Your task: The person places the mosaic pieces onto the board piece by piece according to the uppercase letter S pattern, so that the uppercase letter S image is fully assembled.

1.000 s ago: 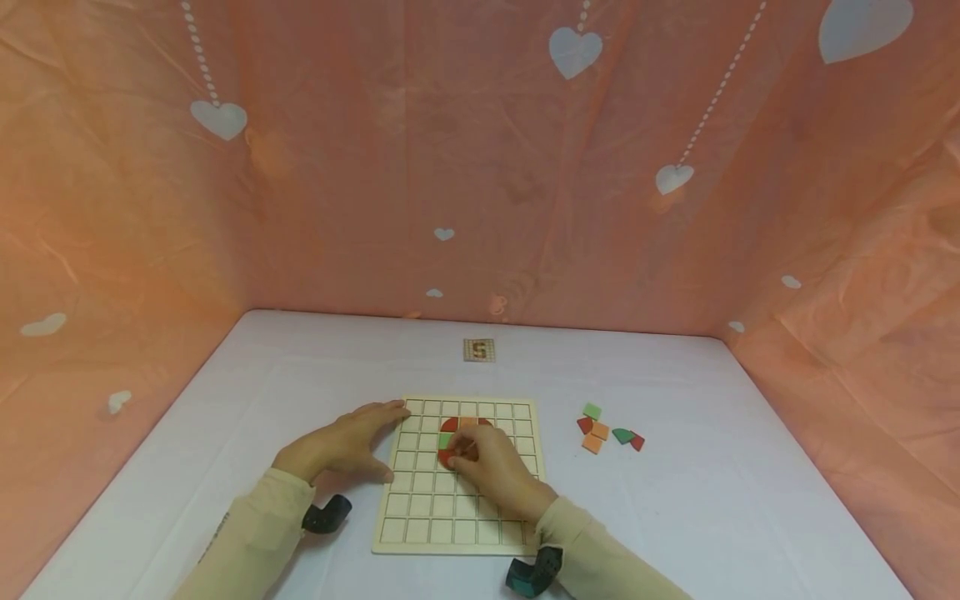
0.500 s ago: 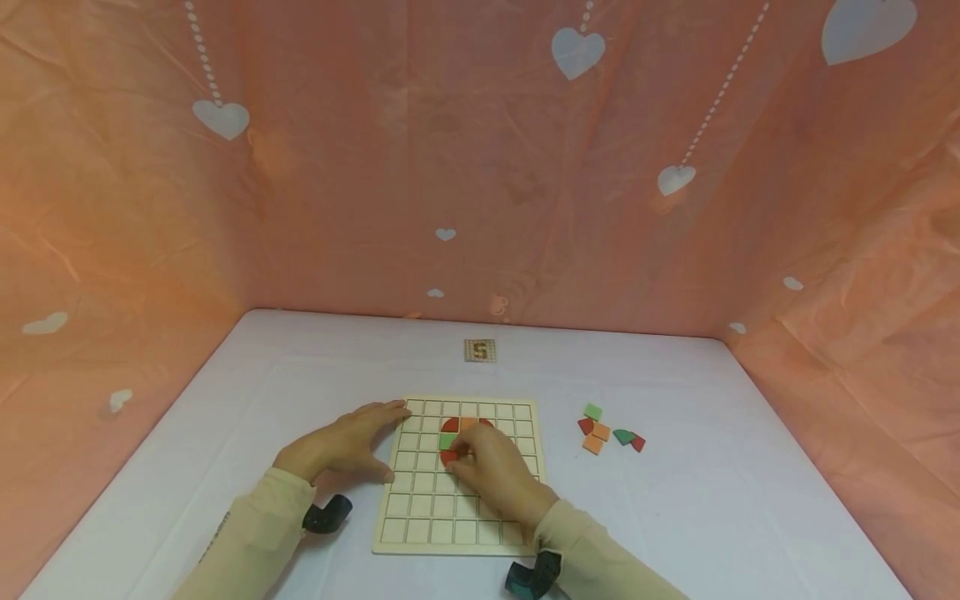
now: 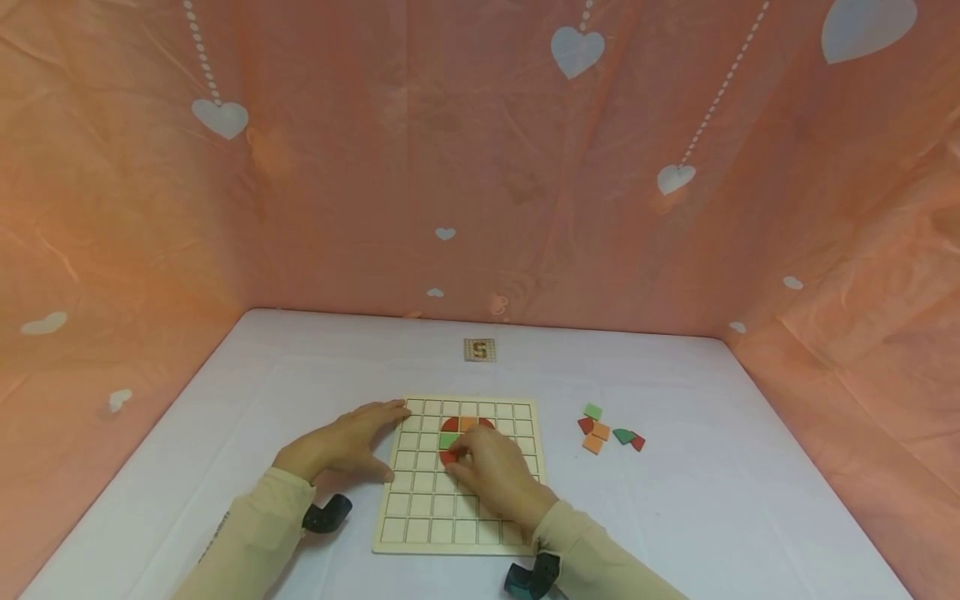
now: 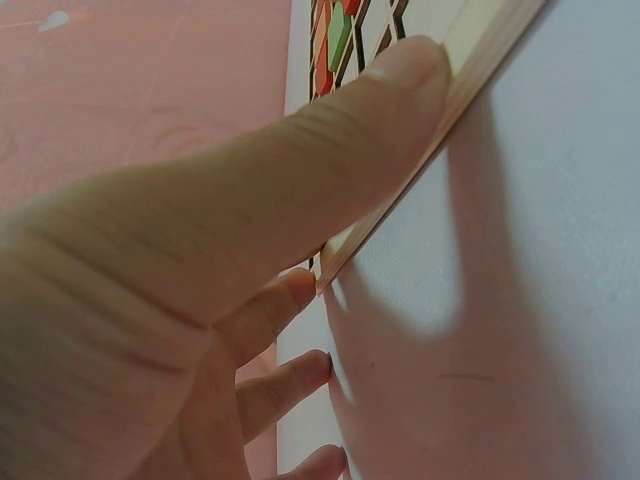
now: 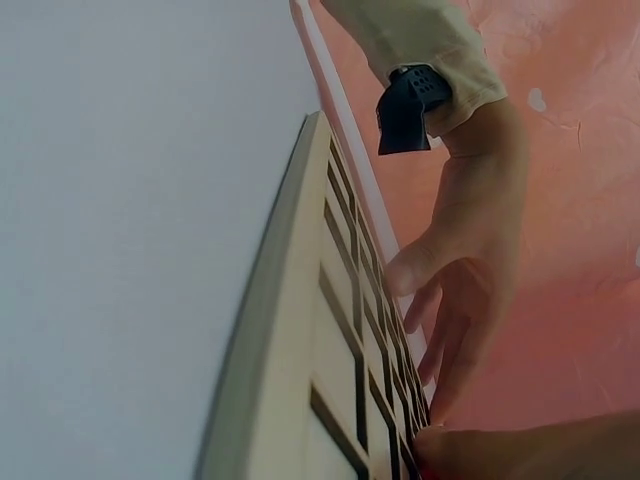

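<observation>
A wooden grid board (image 3: 420, 506) lies on the table. In its upper part sit a red rounded tile (image 3: 450, 426), an orange square tile (image 3: 468, 422), another red tile (image 3: 486, 422) partly covered, and a light green square tile (image 3: 448, 441). My right hand (image 3: 495, 471) has its thumb and fingers curled at a red quarter-circle tile (image 3: 447, 457) just below the green one, pinching it at its cell; the fingers hide part of it. My left hand (image 3: 348, 442) is spread at the board's left side, thumb (image 4: 410, 75) on the edge, fingertips near the upper corner.
Right of the board lie loose tiles: a light green square (image 3: 592, 412), orange squares (image 3: 592, 444), red pieces (image 3: 638, 442) and a dark green piece (image 3: 623, 437). Behind it lies a small card (image 3: 480, 350) marked with a 5-like figure. An orange cloth (image 3: 480, 208) surrounds the table (image 3: 300, 358).
My right thumb has shifted slightly down and away at the red quarter-circle tile, and the fingers stay by it. The left hand and loose tiles keep their places.
</observation>
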`<state>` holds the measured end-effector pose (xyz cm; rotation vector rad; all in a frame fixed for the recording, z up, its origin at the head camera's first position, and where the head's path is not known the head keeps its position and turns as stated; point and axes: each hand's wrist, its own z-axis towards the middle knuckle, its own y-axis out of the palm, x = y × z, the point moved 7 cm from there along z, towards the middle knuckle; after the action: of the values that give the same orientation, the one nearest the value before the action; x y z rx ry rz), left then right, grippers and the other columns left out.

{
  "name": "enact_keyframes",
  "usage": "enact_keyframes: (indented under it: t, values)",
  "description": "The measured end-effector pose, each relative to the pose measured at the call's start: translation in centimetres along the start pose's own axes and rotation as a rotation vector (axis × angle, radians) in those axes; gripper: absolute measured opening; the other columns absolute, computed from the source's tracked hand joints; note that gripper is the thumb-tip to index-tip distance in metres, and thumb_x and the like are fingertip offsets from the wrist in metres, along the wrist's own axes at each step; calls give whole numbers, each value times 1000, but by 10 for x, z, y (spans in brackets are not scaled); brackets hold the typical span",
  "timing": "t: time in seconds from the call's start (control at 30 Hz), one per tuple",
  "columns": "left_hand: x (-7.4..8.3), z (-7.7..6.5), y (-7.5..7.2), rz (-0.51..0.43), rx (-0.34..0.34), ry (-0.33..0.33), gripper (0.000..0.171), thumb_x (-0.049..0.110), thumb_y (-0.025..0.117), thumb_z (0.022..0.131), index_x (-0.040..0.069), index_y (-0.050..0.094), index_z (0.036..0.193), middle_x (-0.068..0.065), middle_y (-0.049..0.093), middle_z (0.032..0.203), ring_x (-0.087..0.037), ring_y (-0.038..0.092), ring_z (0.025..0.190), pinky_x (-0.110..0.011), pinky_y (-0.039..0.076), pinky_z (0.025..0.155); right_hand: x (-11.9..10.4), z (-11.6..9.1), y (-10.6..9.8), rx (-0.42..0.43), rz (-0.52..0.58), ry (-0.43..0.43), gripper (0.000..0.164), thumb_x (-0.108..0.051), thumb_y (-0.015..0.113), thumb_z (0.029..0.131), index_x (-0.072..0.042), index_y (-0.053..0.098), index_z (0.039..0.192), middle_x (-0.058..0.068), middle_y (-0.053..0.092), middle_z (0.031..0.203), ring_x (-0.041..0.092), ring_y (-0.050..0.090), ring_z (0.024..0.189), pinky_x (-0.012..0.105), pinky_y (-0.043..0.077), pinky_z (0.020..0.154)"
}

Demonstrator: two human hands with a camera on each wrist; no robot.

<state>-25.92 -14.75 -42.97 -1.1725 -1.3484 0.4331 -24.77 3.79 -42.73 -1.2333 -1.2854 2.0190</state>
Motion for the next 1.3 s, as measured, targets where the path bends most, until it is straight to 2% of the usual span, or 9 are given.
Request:
enact_keyframes:
  t: [0.23, 0.43, 0.63, 0.93, 1.3]
  values:
    - [1, 0, -1, -3, 3, 17, 91, 22, 89, 73, 10, 44, 152, -14, 34, 165, -43, 29, 152, -65, 28, 122, 0, -1, -1, 19, -21, -2, 18, -27, 80, 86, -12, 80, 96, -4, 73, 90, 7, 64, 81, 21, 51, 67]
    - [4, -1, -2, 13, 4, 48, 91, 24, 90, 72, 9, 45, 151, -16, 36, 163, -45, 32, 150, -66, 30, 120, 1, -1, 0, 21, -12, 8, 17, -27, 81, 85, -12, 80, 94, -3, 75, 91, 6, 64, 80, 20, 51, 67]
    - [4, -1, -2, 12, 5, 52, 92, 24, 90, 73, 8, 45, 151, -16, 36, 163, -44, 32, 150, -65, 30, 120, 3, 0, 0, 15, 0, 24, 17, -29, 80, 86, -14, 80, 93, -5, 75, 91, 5, 64, 80, 21, 51, 68]
    - [1, 0, -1, -11, 7, 17, 91, 21, 89, 74, 9, 44, 152, -14, 34, 165, -43, 29, 152, -64, 28, 122, 4, 0, 0, -50, 57, 8, 18, -26, 79, 88, -14, 80, 100, -5, 75, 96, 2, 59, 80, 20, 50, 71]
    - [2, 0, -2, -11, 8, 19, 91, 20, 89, 73, 9, 45, 151, -15, 34, 164, -44, 30, 151, -65, 28, 122, 6, -1, -3, -30, 89, 61, 17, -26, 80, 85, -13, 78, 96, -6, 73, 92, 5, 62, 80, 22, 50, 69]
